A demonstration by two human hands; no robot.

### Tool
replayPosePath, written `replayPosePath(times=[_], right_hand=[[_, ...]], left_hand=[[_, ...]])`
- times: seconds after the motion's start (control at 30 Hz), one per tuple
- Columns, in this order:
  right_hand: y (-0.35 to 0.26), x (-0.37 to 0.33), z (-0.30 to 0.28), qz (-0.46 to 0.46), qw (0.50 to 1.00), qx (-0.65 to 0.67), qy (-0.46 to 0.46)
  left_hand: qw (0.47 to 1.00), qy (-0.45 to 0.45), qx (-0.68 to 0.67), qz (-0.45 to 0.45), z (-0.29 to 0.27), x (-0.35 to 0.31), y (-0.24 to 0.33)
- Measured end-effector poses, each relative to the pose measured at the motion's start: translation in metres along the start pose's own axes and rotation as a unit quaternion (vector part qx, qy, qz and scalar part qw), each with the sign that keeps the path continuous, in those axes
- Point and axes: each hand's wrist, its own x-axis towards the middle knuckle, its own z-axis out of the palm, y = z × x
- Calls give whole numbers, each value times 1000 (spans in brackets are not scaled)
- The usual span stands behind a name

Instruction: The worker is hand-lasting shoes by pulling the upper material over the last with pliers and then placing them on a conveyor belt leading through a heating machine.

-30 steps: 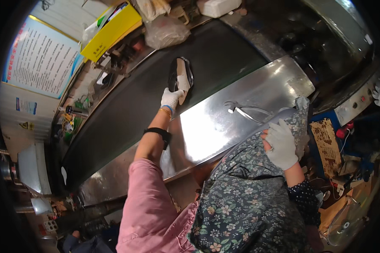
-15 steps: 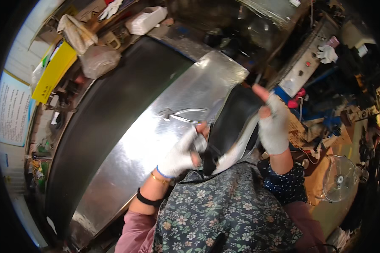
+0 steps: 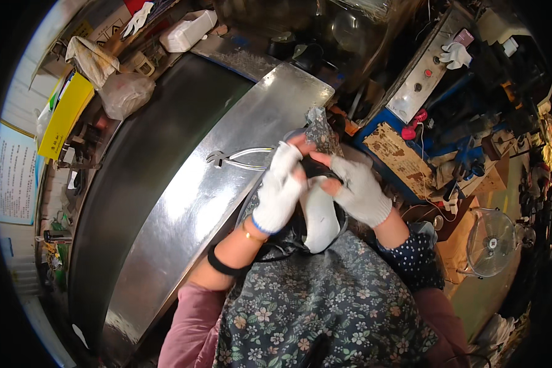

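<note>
My left hand (image 3: 277,191) and my right hand (image 3: 360,193) wear white fingerless gloves and meet over a shoe in front of my apron. The shoe's white foot-shaped sole (image 3: 321,218) faces up, its broad end near the apron. Black upper material (image 3: 297,224) surrounds it and is partly hidden by the hands. My left fingers curl round the far end of the shoe's left side. At the far right side, my right thumb and fingers pinch near the sole's edge. Lasting pliers (image 3: 239,159) lie on the metal bench top (image 3: 184,202), next to my left hand.
Left of the metal top runs a wide black belt (image 3: 144,165). Beyond it stand a yellow box (image 3: 66,116), a plastic bag (image 3: 126,96) and a white container (image 3: 189,32). A machine panel with buttons (image 3: 428,72) is at the right, and a fan (image 3: 494,243) stands below it.
The shoe has turned from its black side to sole up. My right hand has moved left and down, my left hand up, and both have closed in round the far end.
</note>
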Motion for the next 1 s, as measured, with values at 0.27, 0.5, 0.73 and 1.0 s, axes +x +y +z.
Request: replayPosePath(times=[0.27,0.5,0.73,1.0], right_hand=[[49,-58,34,159,980,106,63],[80,-37,76,257,950,158,77],[19,-12,58,81,934,-346,32],[74,-71,48,208,974,79,-52]], left_hand=[[986,-41,28,-159,-18,25,5],[955,-54,-70,-282,-14,13,-19],[960,-27,-53,-275,-9,14,-17],[958,-40,-40,-281,-9,17,-21]])
